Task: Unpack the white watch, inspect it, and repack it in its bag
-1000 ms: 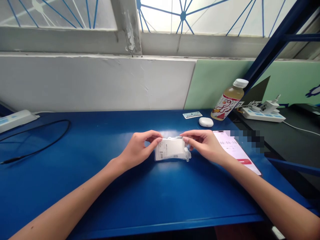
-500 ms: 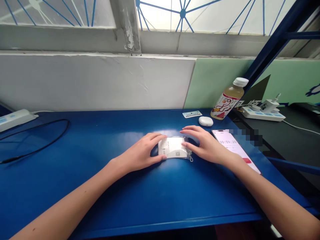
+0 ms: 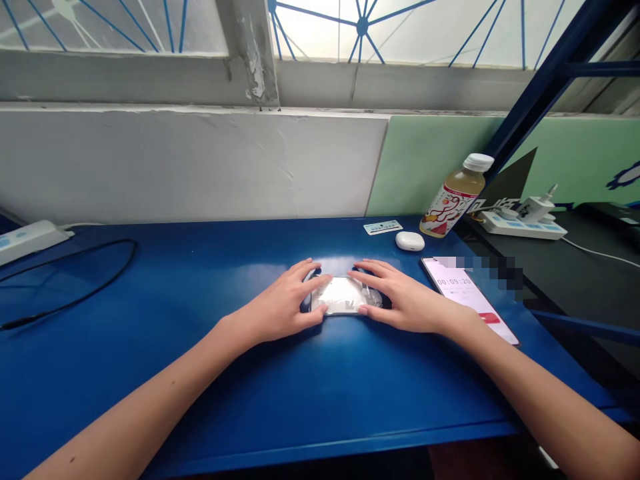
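Observation:
A small flat packet in clear plastic with a white label (image 3: 343, 293) lies between my hands, over the middle of the blue tabletop. My left hand (image 3: 286, 303) grips its left end, thumb along the near edge and fingers over the far edge. At the other end, my right hand (image 3: 407, 299) has its thumb on the near edge and its fingers over the far side. Glare hides the label's print. A phone (image 3: 463, 293) showing a timer lies just beyond my right wrist.
A white earbud case (image 3: 410, 241), a printed card (image 3: 383, 227) and a juice bottle (image 3: 456, 197) stand or lie at the back right of the desk (image 3: 320, 387). Power strips sit at far left (image 3: 30, 241) and right (image 3: 525, 225). A black cable (image 3: 107, 283) curls at left.
My right hand has shifted left and closed in on the packet's right end, its thumb now on the near edge. The ball chain seen before is out of sight.

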